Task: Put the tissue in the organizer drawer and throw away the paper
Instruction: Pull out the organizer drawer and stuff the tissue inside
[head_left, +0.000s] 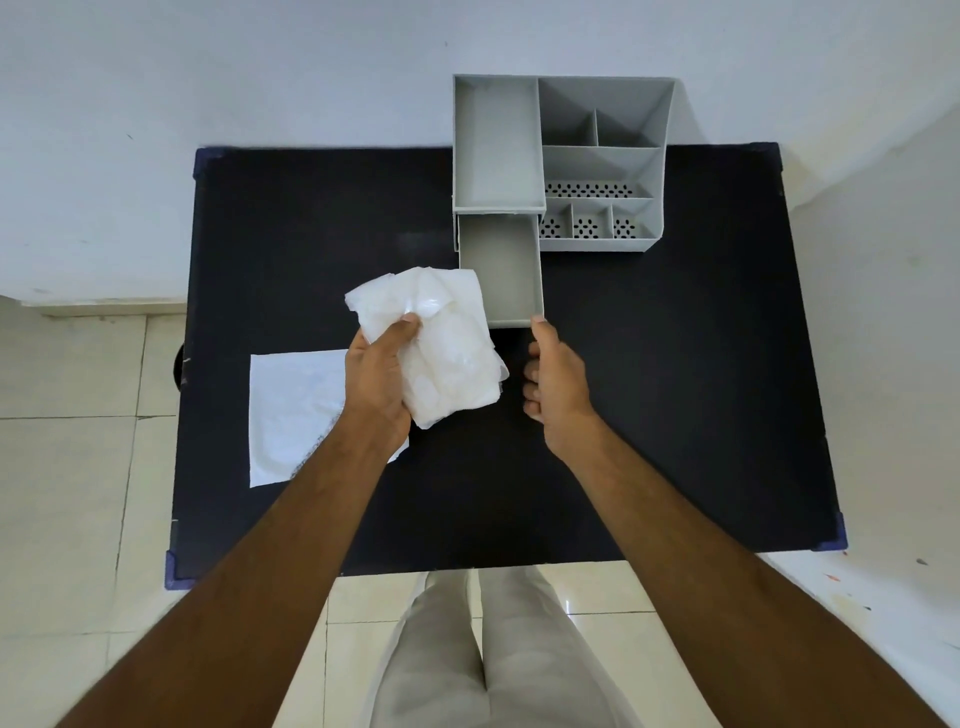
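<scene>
A grey organizer (602, 161) stands at the back of the black table (675, 389). Its drawer (501, 270) is pulled out toward me and looks empty. My right hand (556, 379) touches the drawer's front right corner with the thumb, the other fingers curled. My left hand (379, 379) holds a crumpled white tissue (447, 343) just left of the drawer's front, above the table. A flat white sheet of paper (296, 415) lies on the table at the left, partly hidden under my left forearm.
The organizer has an open tray on top at the left and several small compartments on the right, some with perforated floors. A white wall rises behind the table. Tiled floor surrounds it, and my legs are below the near edge.
</scene>
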